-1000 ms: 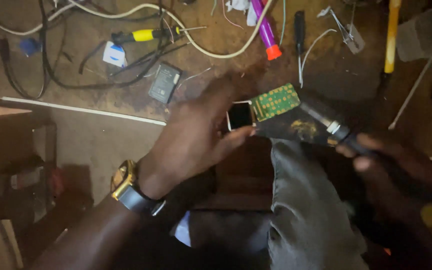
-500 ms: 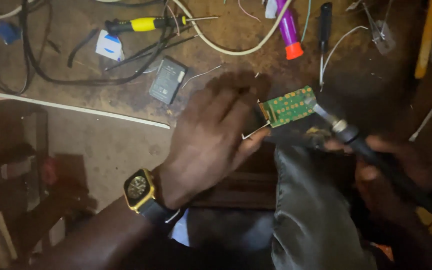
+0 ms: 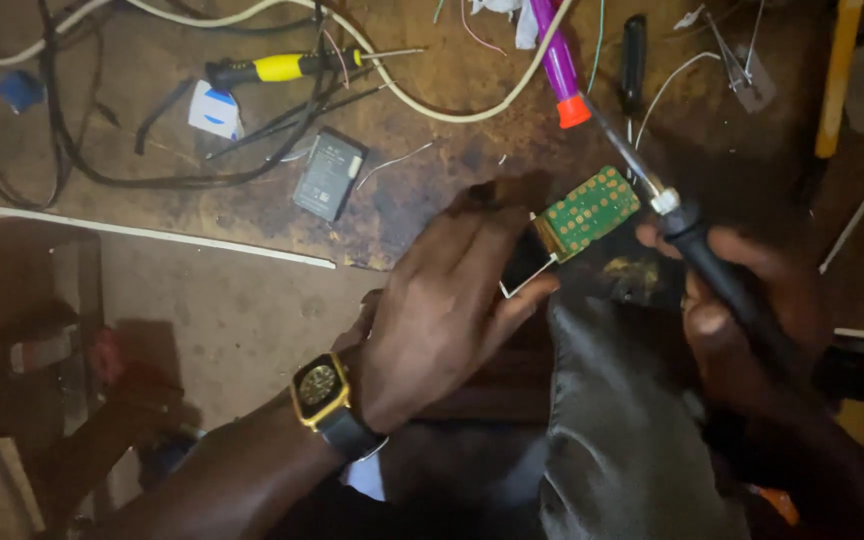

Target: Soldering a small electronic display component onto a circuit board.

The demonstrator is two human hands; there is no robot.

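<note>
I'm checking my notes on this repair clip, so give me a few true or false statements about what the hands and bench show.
1. The left hand holds a green circuit board. True.
2. The right hand grips a yellow screwdriver. False: it grips a dark-handled soldering iron; the yellow-handled screwdriver lies on the bench.
3. The left wrist wears a gold-cased watch. True.
4. A phone battery rests on the board. False: it lies apart on the workbench.
5. The iron's tip points toward the board's right end. True.
</note>
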